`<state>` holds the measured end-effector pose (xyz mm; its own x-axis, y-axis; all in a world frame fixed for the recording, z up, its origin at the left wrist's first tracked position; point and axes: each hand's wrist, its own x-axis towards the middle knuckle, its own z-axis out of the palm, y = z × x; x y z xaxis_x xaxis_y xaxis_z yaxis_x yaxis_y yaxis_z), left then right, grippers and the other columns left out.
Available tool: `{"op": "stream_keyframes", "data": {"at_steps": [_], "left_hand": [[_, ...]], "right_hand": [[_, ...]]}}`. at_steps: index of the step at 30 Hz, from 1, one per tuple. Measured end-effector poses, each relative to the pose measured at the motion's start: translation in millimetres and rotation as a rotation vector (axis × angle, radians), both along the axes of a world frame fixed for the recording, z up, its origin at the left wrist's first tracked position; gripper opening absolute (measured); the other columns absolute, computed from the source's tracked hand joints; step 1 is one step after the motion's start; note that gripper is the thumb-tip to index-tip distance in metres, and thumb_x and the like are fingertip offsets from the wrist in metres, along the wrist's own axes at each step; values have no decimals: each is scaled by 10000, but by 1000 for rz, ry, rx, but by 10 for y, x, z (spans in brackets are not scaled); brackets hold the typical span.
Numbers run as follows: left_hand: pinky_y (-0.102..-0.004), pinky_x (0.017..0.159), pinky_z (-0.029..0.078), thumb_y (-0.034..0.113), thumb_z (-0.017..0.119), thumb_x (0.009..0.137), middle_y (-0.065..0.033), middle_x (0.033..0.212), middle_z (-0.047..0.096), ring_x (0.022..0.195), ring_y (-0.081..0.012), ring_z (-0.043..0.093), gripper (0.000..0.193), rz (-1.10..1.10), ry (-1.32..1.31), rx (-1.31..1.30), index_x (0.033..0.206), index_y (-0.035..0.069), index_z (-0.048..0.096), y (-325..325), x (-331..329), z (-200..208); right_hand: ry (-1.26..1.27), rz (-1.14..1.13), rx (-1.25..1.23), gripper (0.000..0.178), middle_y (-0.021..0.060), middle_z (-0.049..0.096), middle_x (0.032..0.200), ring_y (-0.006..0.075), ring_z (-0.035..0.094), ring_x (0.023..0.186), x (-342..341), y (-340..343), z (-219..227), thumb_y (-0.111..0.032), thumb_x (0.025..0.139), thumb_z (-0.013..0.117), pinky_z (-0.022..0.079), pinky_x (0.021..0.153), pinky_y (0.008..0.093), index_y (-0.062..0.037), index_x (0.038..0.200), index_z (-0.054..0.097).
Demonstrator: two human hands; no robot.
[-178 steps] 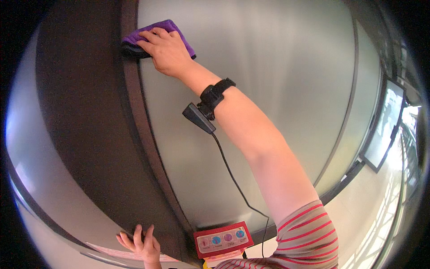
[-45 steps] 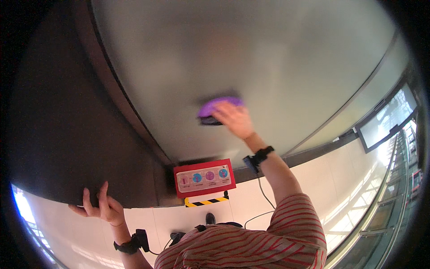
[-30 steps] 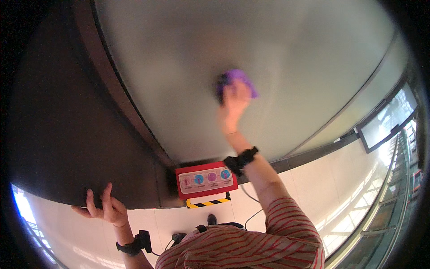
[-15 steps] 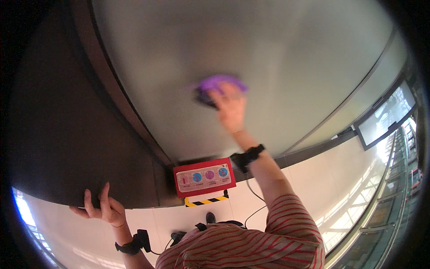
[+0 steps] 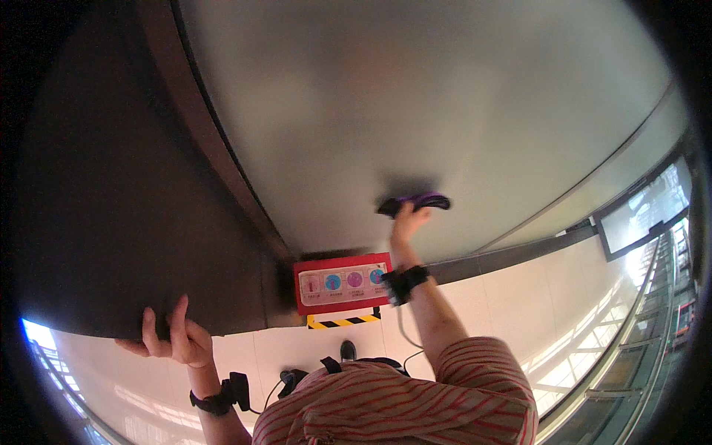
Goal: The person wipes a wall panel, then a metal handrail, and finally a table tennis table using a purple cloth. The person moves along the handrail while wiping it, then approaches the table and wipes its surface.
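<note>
My right hand (image 5: 410,221) grips a purple and dark cloth (image 5: 426,200), which lies against a large grey, frosted-looking panel (image 5: 482,111). Part of the cloth is hidden behind my fingers. At the lower left, my left hand (image 5: 182,343) rests with spread fingers at the edge of a dark brown panel (image 5: 126,222) and holds nothing. Each wrist wears a black strap with a small device and a cable.
Low against the panel, between my arms, stands a red box (image 5: 345,283) with a picture label. Yellow-black striped tape (image 5: 344,322) marks the pale tiled floor (image 5: 475,308) below it. A framed board (image 5: 645,208) and a railing lie at the right.
My right hand has moved down the grey panel and slightly right, taking the cloth along. My left hand stays at the dark panel's edge.
</note>
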<state>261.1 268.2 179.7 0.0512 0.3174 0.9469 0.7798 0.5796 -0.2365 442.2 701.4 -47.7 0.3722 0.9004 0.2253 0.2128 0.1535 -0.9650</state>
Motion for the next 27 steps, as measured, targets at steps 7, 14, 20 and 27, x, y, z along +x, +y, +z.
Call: {"op": "stream_keyframes", "data": {"at_steps": [7, 14, 20, 27], "left_hand": [[-664, 1149, 68, 96, 513, 874, -97, 1408, 460, 1439, -464, 92, 288, -16, 16, -15, 943, 178, 781, 0, -6, 23], [-662, 1157, 63, 72, 506, 838, -94, 1385, 456, 1431, -465, 115, 325, 39, -29, -17, 936, 208, 786, 3, 47, 35], [-664, 1156, 90, 77, 539, 847, -93, 1398, 438, 1430, -478, 113, 298, 78, -28, -64, 928, 225, 785, -32, 77, 68], [-682, 1136, 123, 60, 542, 881, -96, 1379, 425, 1420, -494, 130, 269, 81, 8, -22, 866, 199, 772, -6, 92, 72]], "right_hand": [[32, 518, 267, 544, 270, 334, 1332, 406, 393, 1215, -1479, -1704, 616, -33, 871, 681, 306, 1064, 427, 72, 1298, 359], [-88, 242, 307, 669, 297, 250, 1485, 425, 285, 1373, -557, -692, 801, -166, 930, 664, 233, 1145, 462, 87, 1420, 286], [580, 113, -26, 367, 159, 557, 1214, 254, 595, 1031, 569, 417, 278, -133, 924, 560, 511, 869, 399, 41, 1237, 479], [791, 29, -596, 393, 124, 619, 1155, 263, 623, 976, -175, 16, -1013, -235, 878, 605, 535, 815, 400, -44, 1217, 548]]}}
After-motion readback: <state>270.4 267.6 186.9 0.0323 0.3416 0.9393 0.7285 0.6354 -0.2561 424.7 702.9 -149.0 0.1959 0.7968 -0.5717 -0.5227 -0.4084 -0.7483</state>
